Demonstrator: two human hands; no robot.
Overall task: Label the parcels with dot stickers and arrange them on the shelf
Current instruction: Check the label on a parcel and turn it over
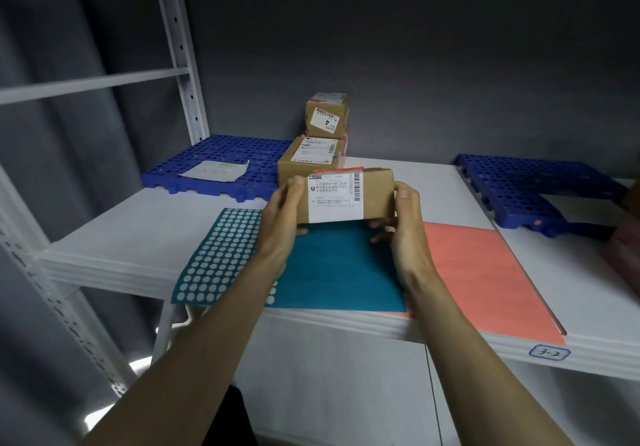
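A small brown cardboard parcel [375,194] with a white shipping label is held just above the white shelf [114,237]. My left hand [282,215] grips its left end and my right hand [403,222] grips its right end. Under it lies a teal sticker sheet [332,269]; white dots show where stickers have been peeled off its left part. A salmon sticker sheet [485,272] lies to the right. Behind stand two more labelled parcels: one [310,161] on the shelf, another [327,114] further back and higher.
A blue perforated plastic pallet [214,151] at the back left carries a pale paper sheet [214,170]. A second blue pallet [530,189] lies at the right. A white upright post [180,50] rises at the left. The shelf's front edge bears a tag "3-2" [549,352].
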